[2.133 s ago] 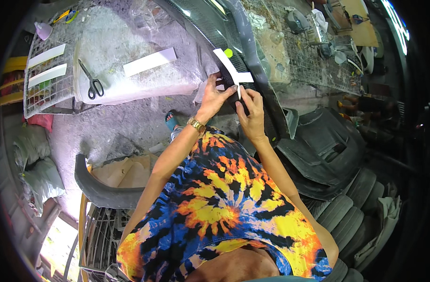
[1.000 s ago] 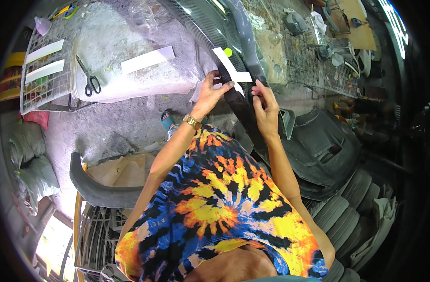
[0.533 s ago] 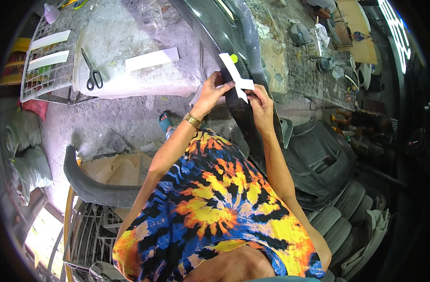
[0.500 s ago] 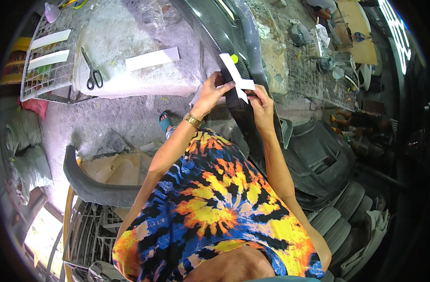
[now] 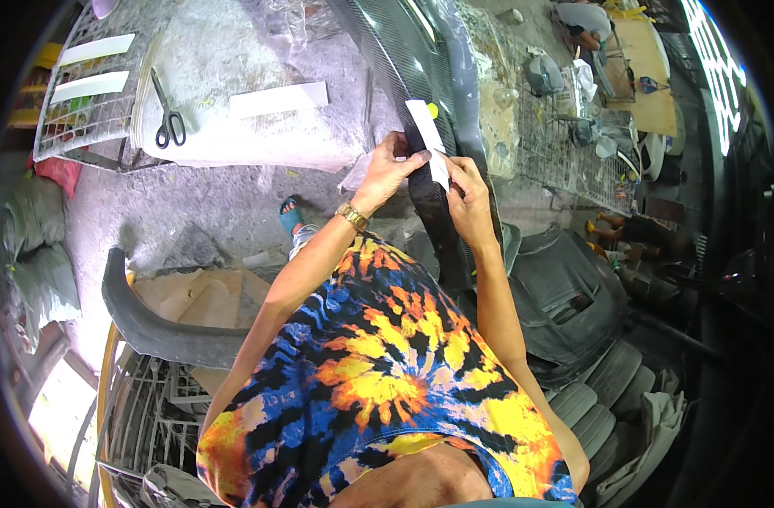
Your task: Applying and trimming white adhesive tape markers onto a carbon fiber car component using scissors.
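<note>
A long dark carbon-fibre-patterned part (image 5: 399,72) runs from the far edge down towards me. White paper-like strips (image 5: 424,124) lie on its near portion, overlapping where my hands meet. My left hand (image 5: 393,172) comes in from the left, thumb and fingers closed at the strip's edge. On the other side, my right hand (image 5: 470,201) pinches the strip's lower right edge. A small yellow-green round spot (image 5: 432,111) shows beside the strip. The fingers partly hide the lower end of the strip.
Black scissors (image 5: 169,118) and a white strip (image 5: 279,99) lie on the plastic-covered surface at left. Two more strips rest on a wire rack (image 5: 86,127). A curved dark part (image 5: 162,326) sits lower left, a black moulded panel (image 5: 564,296) at right. Another person (image 5: 583,21) is far right.
The crosswise white piece that stuck out towards my right hand no longer does; it now lies along the long strip. My right hand has moved slightly down and closer in.
</note>
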Demonstrator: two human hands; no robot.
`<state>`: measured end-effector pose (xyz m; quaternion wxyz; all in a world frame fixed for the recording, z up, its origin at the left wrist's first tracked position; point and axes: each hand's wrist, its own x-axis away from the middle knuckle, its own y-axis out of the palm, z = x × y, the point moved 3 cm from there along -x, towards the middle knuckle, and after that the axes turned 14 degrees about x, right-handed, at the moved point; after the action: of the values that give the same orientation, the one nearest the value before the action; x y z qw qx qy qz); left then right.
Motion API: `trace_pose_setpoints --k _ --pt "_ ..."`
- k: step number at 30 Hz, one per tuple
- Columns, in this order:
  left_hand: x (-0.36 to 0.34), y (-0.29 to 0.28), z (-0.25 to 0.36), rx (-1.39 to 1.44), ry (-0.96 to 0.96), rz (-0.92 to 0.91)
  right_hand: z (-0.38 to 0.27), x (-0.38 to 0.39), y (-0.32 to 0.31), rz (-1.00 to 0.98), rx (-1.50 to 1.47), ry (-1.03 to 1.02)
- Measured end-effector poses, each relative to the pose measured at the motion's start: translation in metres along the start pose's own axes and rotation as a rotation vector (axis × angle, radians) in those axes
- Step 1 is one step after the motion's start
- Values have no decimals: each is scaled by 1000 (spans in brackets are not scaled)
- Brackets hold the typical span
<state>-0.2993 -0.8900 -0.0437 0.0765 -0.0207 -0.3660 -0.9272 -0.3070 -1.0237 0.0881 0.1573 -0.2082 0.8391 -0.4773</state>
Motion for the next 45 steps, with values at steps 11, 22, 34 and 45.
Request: trace_pose_setpoints --k 11,22,34,45 --pt "1 5 6 90 -48 3 -9 3 -5 -38 131 -52" --pt "1 0 4 -60 8 31 -11 5 -4 -45 148 -74" --pt "12 2 13 -203 101 -51 -5 17 -5 -57 99 -62" --pt "10 -4 0 -110 46 -75 -9 22 4 12 253 -144"
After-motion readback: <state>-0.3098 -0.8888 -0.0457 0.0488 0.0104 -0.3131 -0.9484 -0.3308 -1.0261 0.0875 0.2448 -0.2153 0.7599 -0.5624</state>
